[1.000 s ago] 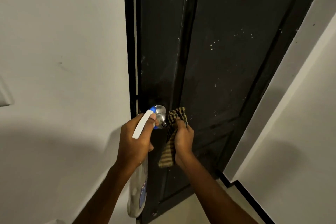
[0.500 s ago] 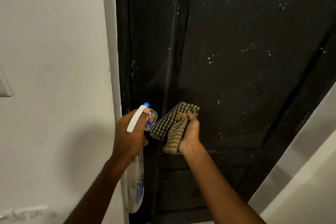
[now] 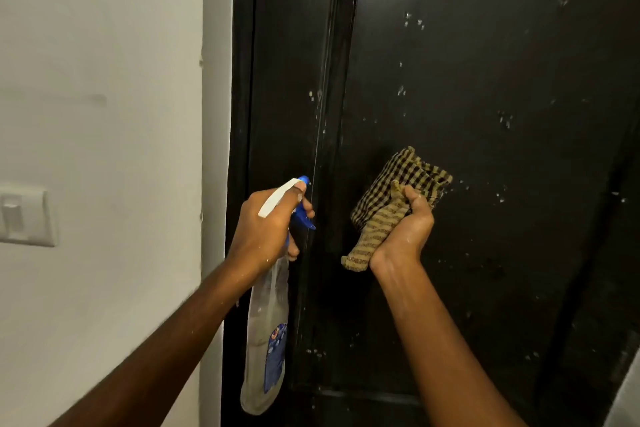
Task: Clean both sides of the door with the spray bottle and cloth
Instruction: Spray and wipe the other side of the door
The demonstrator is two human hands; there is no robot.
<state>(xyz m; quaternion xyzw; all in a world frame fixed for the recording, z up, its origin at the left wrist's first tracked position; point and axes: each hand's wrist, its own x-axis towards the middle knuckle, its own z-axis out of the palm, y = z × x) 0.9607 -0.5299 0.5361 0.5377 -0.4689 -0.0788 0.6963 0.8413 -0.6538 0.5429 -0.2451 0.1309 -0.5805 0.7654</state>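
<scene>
Right hand [image 3: 403,230] grips checked cloth [image 3: 398,198] against black door [image 3: 485,114] | left hand [image 3: 266,229] holds spray bottle [image 3: 268,333] at door's left edge

Bottle [image 3: 266,340] left of cloth [image 3: 398,198], both before door [image 3: 485,114], switch [image 3: 26,217] far left

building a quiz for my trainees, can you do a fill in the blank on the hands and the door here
1. The left hand holds a spray bottle with a ____ trigger.
2. The right hand grips a checked ____ at the door.
3. The door is ____ and flecked with white droplets.
4. On the wall left of the door is a white ____.
Missing words: blue; cloth; black; switch.
</scene>
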